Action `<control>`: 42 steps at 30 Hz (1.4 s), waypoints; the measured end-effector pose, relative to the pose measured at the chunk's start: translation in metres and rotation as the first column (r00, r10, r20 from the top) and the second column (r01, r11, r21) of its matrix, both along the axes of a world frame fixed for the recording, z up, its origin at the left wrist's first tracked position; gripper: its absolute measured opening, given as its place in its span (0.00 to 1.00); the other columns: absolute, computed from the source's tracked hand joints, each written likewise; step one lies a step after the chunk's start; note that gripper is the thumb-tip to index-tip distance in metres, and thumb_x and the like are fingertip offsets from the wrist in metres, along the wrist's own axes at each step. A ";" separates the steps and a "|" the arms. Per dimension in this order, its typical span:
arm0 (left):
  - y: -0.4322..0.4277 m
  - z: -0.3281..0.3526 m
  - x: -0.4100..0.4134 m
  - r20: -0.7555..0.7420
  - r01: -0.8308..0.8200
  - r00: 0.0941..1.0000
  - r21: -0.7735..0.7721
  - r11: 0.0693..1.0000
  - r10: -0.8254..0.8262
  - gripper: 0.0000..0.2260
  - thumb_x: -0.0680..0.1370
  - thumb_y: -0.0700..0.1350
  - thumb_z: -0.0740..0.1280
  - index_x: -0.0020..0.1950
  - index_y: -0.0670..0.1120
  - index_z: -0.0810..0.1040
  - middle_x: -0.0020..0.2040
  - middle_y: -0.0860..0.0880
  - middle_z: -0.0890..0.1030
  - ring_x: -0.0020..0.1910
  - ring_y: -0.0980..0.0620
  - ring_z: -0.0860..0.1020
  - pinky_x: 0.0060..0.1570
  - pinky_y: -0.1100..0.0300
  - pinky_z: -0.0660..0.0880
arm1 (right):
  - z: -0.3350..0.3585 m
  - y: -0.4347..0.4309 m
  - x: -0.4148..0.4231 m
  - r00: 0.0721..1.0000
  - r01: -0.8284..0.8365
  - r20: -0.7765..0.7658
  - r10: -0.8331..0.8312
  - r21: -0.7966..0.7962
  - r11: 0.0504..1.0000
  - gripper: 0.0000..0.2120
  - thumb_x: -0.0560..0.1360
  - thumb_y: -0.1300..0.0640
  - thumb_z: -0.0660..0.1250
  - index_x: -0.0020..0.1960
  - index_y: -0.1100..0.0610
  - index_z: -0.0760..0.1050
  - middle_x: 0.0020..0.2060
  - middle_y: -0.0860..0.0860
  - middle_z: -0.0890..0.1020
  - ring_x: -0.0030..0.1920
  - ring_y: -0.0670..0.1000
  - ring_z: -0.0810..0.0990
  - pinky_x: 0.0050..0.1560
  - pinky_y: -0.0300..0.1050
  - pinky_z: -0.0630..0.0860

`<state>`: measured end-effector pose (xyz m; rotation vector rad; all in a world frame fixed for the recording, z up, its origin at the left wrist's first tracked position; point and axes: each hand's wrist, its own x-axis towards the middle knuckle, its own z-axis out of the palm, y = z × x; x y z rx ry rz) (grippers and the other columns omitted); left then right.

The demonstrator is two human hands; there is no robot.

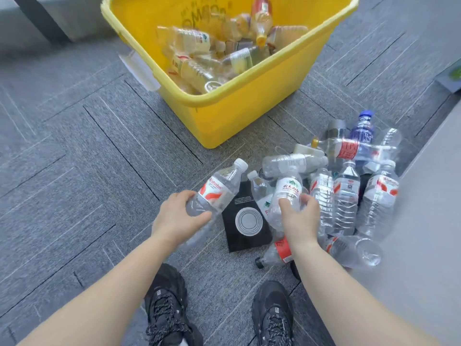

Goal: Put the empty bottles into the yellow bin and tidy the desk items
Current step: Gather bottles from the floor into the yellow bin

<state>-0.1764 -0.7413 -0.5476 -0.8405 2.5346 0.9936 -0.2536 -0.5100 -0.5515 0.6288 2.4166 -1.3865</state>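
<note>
On the viewer's side of the yellow bin (239,113), a little off its near corner, a clear white-capped bottle (219,188) with a red-and-white label is being gripped low on its body by the left hand (174,216). The fingers are curled round it, and its cap is being pointed up toward the bin. Just right of it, farther from the bin than that cap, a black flat packet (245,221) with a white ring print is being supported flat by the grey carpet floor (87,146). Right again, a second clear bottle (287,193) with a red-lettered white label is being grasped by the right hand (299,216), thumb and fingers wrapped round its lower half. Beyond that hand, right of the bin's near corner and apart from its wall, a heap of empty bottles (346,196) is being borne by the floor, some crossing others, one blue-capped. Inside the bin itself, more empty bottles (212,53) are being held in a jumble.
</note>
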 end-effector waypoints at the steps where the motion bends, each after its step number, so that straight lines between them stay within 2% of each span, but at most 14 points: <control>1: 0.001 0.016 -0.004 -0.037 -0.046 0.998 0.068 0.997 0.048 0.30 0.66 0.61 0.67 0.66 0.53 0.69 0.59 0.55 0.72 0.59 0.54 0.71 0.57 0.52 0.71 | 0.011 -0.004 -0.004 0.999 0.041 -0.030 -0.043 -0.063 0.997 0.19 0.73 0.51 0.67 0.60 0.52 0.65 0.61 0.53 0.70 0.54 0.49 0.69 0.53 0.46 0.66; 5: -0.004 0.084 -0.031 -0.191 -0.156 0.957 0.291 0.944 0.217 0.25 0.64 0.59 0.65 0.60 0.55 0.72 0.55 0.54 0.75 0.53 0.55 0.74 0.50 0.59 0.69 | 0.066 -0.026 -0.030 0.975 0.175 -0.087 -0.204 -0.262 0.949 0.19 0.73 0.47 0.66 0.60 0.53 0.69 0.58 0.51 0.74 0.57 0.52 0.74 0.57 0.51 0.71; 9: -0.023 0.149 -0.086 -0.322 -0.171 0.889 0.426 0.888 0.325 0.23 0.68 0.55 0.70 0.59 0.48 0.74 0.50 0.52 0.78 0.46 0.56 0.77 0.37 0.67 0.72 | 0.138 -0.057 -0.078 0.932 0.139 -0.257 -0.254 -0.396 0.908 0.18 0.75 0.51 0.65 0.62 0.56 0.69 0.57 0.52 0.76 0.54 0.49 0.75 0.46 0.38 0.70; 11: -0.035 0.177 -0.126 -0.386 -0.147 0.871 0.385 0.911 0.303 0.31 0.68 0.60 0.68 0.67 0.48 0.71 0.56 0.52 0.76 0.51 0.56 0.76 0.44 0.64 0.71 | 0.172 -0.075 -0.108 0.952 0.019 -0.248 -0.179 -0.537 0.844 0.22 0.75 0.47 0.64 0.65 0.55 0.67 0.59 0.51 0.76 0.55 0.47 0.77 0.48 0.37 0.73; 14: -0.048 0.206 -0.178 -0.426 -0.107 0.883 0.227 0.968 0.197 0.33 0.75 0.61 0.63 0.76 0.51 0.58 0.71 0.50 0.67 0.68 0.49 0.67 0.65 0.50 0.67 | 0.199 -0.091 -0.145 0.980 -0.126 -0.199 -0.010 -0.658 0.743 0.26 0.77 0.41 0.59 0.71 0.50 0.62 0.66 0.49 0.73 0.64 0.51 0.74 0.61 0.50 0.71; 16: -0.048 0.214 -0.193 -0.401 -0.078 0.908 0.126 0.989 0.123 0.32 0.77 0.59 0.62 0.77 0.52 0.56 0.76 0.48 0.60 0.74 0.46 0.60 0.71 0.45 0.61 | 0.202 -0.092 -0.153 0.976 -0.169 -0.208 0.060 -0.563 0.809 0.27 0.78 0.39 0.56 0.73 0.49 0.60 0.71 0.47 0.67 0.69 0.52 0.67 0.67 0.55 0.66; 18: -0.045 0.210 -0.189 -0.368 -0.032 0.927 0.101 0.994 0.067 0.31 0.77 0.56 0.63 0.77 0.50 0.56 0.76 0.47 0.59 0.74 0.46 0.59 0.72 0.46 0.60 | 0.192 -0.084 -0.149 0.982 -0.137 -0.178 0.056 -0.484 0.864 0.26 0.79 0.41 0.56 0.73 0.51 0.63 0.69 0.47 0.68 0.69 0.53 0.67 0.69 0.57 0.65; 21: -0.034 0.195 -0.169 -0.322 0.050 0.946 0.034 0.998 -0.036 0.29 0.78 0.53 0.64 0.76 0.49 0.59 0.75 0.48 0.61 0.74 0.48 0.61 0.71 0.49 0.61 | 0.165 -0.061 -0.133 0.989 -0.108 -0.133 0.066 -0.338 0.935 0.22 0.80 0.46 0.58 0.69 0.56 0.67 0.63 0.51 0.73 0.65 0.53 0.71 0.67 0.54 0.68; 23: -0.024 0.186 -0.159 -0.277 0.095 0.956 -0.012 0.995 -0.095 0.28 0.78 0.53 0.64 0.75 0.49 0.60 0.74 0.48 0.63 0.72 0.48 0.63 0.69 0.49 0.64 | 0.147 -0.041 -0.119 0.996 -0.052 -0.082 0.031 -0.271 0.961 0.22 0.79 0.50 0.61 0.69 0.58 0.67 0.64 0.53 0.73 0.63 0.53 0.71 0.63 0.48 0.68; 26: -0.004 0.171 -0.144 -0.224 0.146 0.964 0.010 0.989 -0.140 0.26 0.77 0.54 0.64 0.74 0.50 0.62 0.73 0.49 0.65 0.71 0.48 0.65 0.65 0.49 0.67 | 0.126 -0.008 -0.093 1.000 -0.007 -0.026 0.003 -0.167 0.986 0.23 0.77 0.52 0.62 0.70 0.58 0.65 0.64 0.53 0.72 0.56 0.51 0.71 0.56 0.48 0.68; 30: 0.027 0.136 -0.129 -0.163 0.218 0.965 0.050 0.975 -0.207 0.26 0.77 0.54 0.64 0.74 0.50 0.63 0.73 0.50 0.66 0.71 0.49 0.65 0.66 0.50 0.67 | 0.092 0.028 -0.067 1.000 0.000 -0.005 0.001 0.011 1.000 0.25 0.75 0.47 0.64 0.69 0.55 0.66 0.65 0.53 0.72 0.62 0.54 0.71 0.62 0.55 0.70; 35: 0.057 0.083 -0.127 -0.107 0.322 0.943 0.065 0.945 -0.314 0.26 0.77 0.53 0.65 0.73 0.49 0.64 0.72 0.50 0.67 0.71 0.50 0.65 0.66 0.53 0.64 | 0.051 0.053 -0.052 0.997 0.056 0.039 -0.064 0.179 0.982 0.27 0.69 0.40 0.66 0.62 0.54 0.68 0.59 0.53 0.72 0.61 0.55 0.71 0.60 0.54 0.69; 38: 0.067 0.053 -0.137 -0.066 0.373 0.927 0.065 0.926 -0.369 0.27 0.76 0.54 0.66 0.73 0.49 0.65 0.72 0.50 0.67 0.71 0.50 0.65 0.66 0.53 0.64 | 0.033 0.066 -0.052 0.992 0.065 0.090 -0.093 0.273 0.960 0.33 0.72 0.44 0.68 0.72 0.57 0.63 0.68 0.55 0.69 0.68 0.57 0.67 0.68 0.55 0.64; 42: 0.080 0.021 -0.154 -0.013 0.403 0.915 0.059 0.913 -0.403 0.28 0.75 0.55 0.67 0.73 0.49 0.65 0.71 0.49 0.67 0.70 0.49 0.66 0.64 0.52 0.65 | 0.011 0.082 -0.059 0.984 0.063 0.140 -0.113 0.318 0.946 0.35 0.72 0.45 0.69 0.73 0.58 0.61 0.70 0.57 0.66 0.70 0.59 0.64 0.68 0.54 0.61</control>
